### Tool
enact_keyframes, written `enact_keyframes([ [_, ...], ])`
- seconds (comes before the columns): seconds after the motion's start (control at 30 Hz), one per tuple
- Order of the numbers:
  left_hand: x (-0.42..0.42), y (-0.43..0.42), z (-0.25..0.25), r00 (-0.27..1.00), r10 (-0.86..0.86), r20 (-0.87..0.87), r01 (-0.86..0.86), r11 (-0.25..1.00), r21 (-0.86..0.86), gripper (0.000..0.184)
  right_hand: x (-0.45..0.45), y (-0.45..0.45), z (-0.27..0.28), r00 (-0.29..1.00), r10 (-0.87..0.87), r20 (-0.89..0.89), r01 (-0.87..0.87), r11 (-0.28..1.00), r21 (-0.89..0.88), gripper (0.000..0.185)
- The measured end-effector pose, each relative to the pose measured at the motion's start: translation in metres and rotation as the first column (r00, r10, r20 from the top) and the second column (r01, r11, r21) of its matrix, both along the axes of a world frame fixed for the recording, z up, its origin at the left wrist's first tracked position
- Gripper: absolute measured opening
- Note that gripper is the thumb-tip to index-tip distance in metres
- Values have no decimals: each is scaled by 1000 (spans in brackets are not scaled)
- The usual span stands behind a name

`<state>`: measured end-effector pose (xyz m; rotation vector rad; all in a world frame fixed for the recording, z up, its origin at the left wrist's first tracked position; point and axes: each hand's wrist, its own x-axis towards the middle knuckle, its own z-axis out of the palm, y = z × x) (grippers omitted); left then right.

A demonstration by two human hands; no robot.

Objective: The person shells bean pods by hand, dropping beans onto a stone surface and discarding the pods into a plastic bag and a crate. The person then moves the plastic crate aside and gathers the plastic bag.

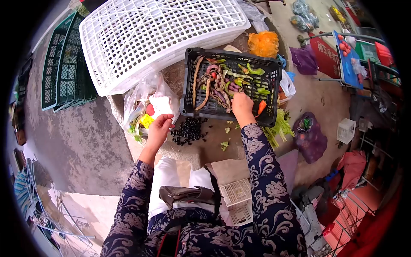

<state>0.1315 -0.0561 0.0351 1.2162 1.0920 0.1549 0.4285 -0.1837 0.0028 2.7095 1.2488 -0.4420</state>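
A black plastic crate (186, 92) holds dried bean pods (207, 92), green pepper pieces (256, 70) and an orange-red pepper (260, 107). My right hand (242, 105) reaches over its near side, with closed fingers pinching at a bean pod; the fingertips are partly hidden. Left of the crate, my left hand (159, 130) hovers by a clear plastic bag (137, 96) of vegetable scraps. Its thumb and fingers are pinched together, and whatever lies between them is too small to name. Between my hands, a pile of black beans (189, 131) lies on the stone table (214, 150).
A large white perforated crate (158, 36) stands upside down behind the bag. Green crates (68, 64) stand at far left. Leafy greens (278, 128) and an orange net bag (263, 44) flank the black crate. A purple net sack (309, 137) rests on the ground at right.
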Motion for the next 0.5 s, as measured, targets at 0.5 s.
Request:
enact_keyframes([
  [0.5,17,-4,32,782,612,120,-432,671,-603,17,-23,45,47,939,9,-343,162,869,468,24],
])
